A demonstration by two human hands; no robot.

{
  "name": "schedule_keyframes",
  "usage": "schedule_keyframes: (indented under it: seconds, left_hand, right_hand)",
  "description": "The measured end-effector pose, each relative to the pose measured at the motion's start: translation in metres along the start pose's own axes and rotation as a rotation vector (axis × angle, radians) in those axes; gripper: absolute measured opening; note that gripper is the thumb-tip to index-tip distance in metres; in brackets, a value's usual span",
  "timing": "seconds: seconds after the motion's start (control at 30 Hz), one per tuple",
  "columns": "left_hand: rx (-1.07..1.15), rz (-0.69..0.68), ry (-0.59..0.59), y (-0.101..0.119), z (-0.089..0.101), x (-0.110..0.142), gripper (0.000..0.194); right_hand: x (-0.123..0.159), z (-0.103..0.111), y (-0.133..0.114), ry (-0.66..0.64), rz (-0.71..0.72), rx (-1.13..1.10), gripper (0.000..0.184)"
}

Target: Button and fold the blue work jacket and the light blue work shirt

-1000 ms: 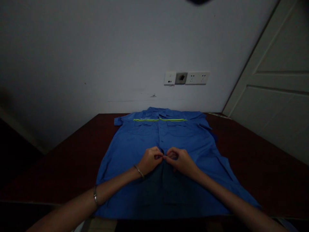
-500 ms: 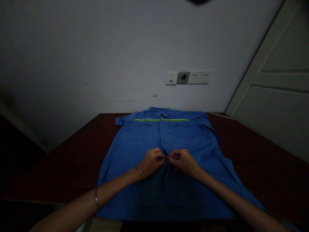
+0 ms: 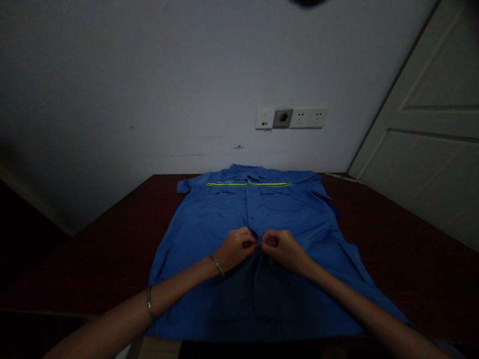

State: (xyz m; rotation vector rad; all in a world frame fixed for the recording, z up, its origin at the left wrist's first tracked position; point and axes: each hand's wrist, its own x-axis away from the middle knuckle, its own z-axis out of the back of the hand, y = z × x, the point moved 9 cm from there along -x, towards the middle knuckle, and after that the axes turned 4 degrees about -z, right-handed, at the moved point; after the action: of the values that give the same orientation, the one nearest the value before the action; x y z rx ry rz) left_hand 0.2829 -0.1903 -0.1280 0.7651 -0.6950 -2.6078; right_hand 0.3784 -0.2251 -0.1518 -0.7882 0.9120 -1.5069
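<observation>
A blue short-sleeved shirt [image 3: 209,224] lies spread front side up, its collar toward the wall. Yellow-green stripes cross its chest above two flap pockets. At the middle of the front opening my left hand [image 3: 237,247] pinches the shirt's edge between thumb and finger. Facing it, my right hand [image 3: 282,249] is closed in a pinch on the other edge, the fingertips almost touching. A small dark gap shows in the opening just above the fingers. Any button between the fingertips is too small to make out. Two bracelets circle my left wrist and forearm.
The shirt rests on a dark red-brown table [image 3: 112,249] pushed against a pale wall [image 3: 149,89]. White and grey sockets [image 3: 292,118] sit on the wall. To the right stands a white panelled door [image 3: 422,149]. Light is dim.
Both hands stay pinched at the same spot on the shirt. Their fingertips have drawn slightly apart since a second ago, and the view has shifted a little.
</observation>
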Motion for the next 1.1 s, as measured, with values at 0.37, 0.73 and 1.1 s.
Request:
schedule_keyframes:
  seconds: [0.37, 0.73, 1.1]
  left_hand:
    - [-0.092, -0.161, -0.060, 0.013, -0.003, 0.006, 0.016]
    - [0.022, 0.157, 0.117, -0.018, 0.033, 0.019, 0.012]
    - [0.512, 0.511, -0.396, 0.013, -0.046, 0.049, 0.038]
  right_hand:
    - [0.000, -0.001, 0.002, -0.010, -0.044, -0.083, 0.003]
    - [0.005, 0.023, 0.012, 0.001, -0.114, -0.271, 0.013]
    - [0.013, 0.026, -0.033, 0.167, 0.161, 0.021, 0.016]
